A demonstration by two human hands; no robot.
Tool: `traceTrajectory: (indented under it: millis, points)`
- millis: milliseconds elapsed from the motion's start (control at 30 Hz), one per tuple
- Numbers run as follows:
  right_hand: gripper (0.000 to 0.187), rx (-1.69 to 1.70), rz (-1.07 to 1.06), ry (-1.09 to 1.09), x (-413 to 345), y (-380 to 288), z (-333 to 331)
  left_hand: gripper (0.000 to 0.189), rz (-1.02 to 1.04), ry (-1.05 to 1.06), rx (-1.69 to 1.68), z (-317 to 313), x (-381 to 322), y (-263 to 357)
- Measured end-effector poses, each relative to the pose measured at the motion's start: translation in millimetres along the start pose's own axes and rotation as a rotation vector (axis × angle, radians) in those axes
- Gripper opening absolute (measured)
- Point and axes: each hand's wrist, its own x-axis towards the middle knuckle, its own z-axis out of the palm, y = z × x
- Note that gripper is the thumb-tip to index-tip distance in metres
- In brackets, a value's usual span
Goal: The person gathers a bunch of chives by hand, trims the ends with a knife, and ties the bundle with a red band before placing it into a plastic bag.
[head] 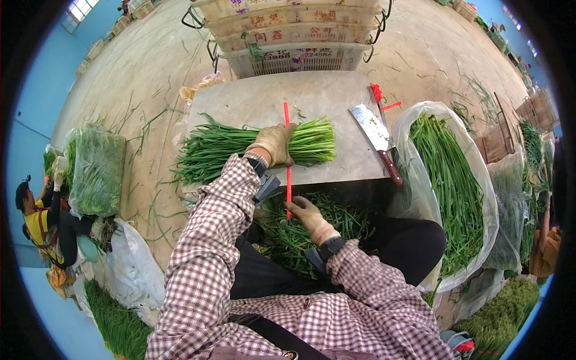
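Observation:
A bundle of green leafy stalks (pixel 315 140), pale ends to the right, lies across a low board (pixel 252 92). My gloved left hand (pixel 274 143) is pressed over its middle, fingers curled around it. A thin red strip (pixel 289 184) runs under the bundle, its far end showing beyond it and its near end hanging past the board's edge. My gloved right hand (pixel 310 220) pinches that near end between thumb and fingers. On the board's right side lies a cleaver (pixel 371 126) with a wooden handle, partly over another tool with red wrapping at its end.
Stacked plastic crates (pixel 292 33) stand beyond the board. At the right is an open plastic bag of green stalks (pixel 450 193). Loose greens (pixel 297 252) lie between my legs. A wrapped bale of greens (pixel 99 171) and a seated co-worker (pixel 40 220) are at the left.

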Motion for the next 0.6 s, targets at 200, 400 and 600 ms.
traceTrajectory:
  millis: [200, 400, 600]
  points:
    - [0.015, 0.907, 0.226, -0.088, -2, -38, -60, 0.107, -0.024, 0.009, 0.058, 8, -9, -3]
    - [0.012, 0.700, 0.232, -0.100, -7, -90, -58, 0.120, -0.026, 0.010, 0.119, -2, -22, 5]
    - [0.025, -0.198, -0.001, -0.113, 28, -178, -13, 0.095, -0.098, 0.110, 0.317, 32, -19, 2]
